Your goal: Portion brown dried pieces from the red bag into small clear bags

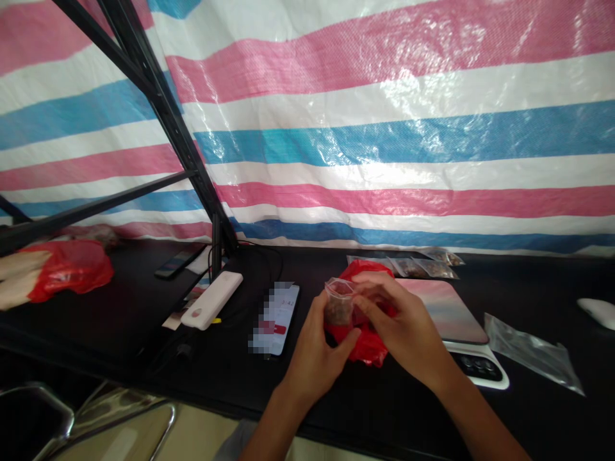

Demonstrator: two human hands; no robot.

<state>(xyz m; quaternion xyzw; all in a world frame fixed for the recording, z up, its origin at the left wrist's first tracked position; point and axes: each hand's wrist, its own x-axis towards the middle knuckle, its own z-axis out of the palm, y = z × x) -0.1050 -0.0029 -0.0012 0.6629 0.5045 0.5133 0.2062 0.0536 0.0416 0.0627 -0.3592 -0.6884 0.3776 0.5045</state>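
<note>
Bare hands, nearest: both forearms reach in from below; the left hand (317,352) has its fingers narrowed on a small clear bag, while the right hand (403,323) bends its thumb and fingers in close at that bag's right side, and whether they grip it I cannot tell.
Striped sheet: pink, white and blue plastic (384,141), hanging behind everything.
Black counter: a dark top (542,288) running across the view under all the goods.
Metal frame: black bars (168,121) rising at the left.
Pinkish slab: a flat, tablet-like thing (451,314) just right of the right hand, with a white device bearing camera lenses (494,372) sticking out at its near edge.
Red bag: crumpled plastic (369,349) behind and beneath the hands.
Co-worker's hand: at far left (19,282), against another red plastic bag (74,272).
Lit phone: on the counter (287,320), left of the hands; a white power bank (216,299) beyond it.
Small clear bag: upright between the hands, over the red bag, brownish contents low inside (339,312).
Step in hand: seemingly work at this bag's mouth; filling or sealing, I cannot tell.
Next move: probably calls for a steady left pinch and a sure right hold on the rim.
</note>
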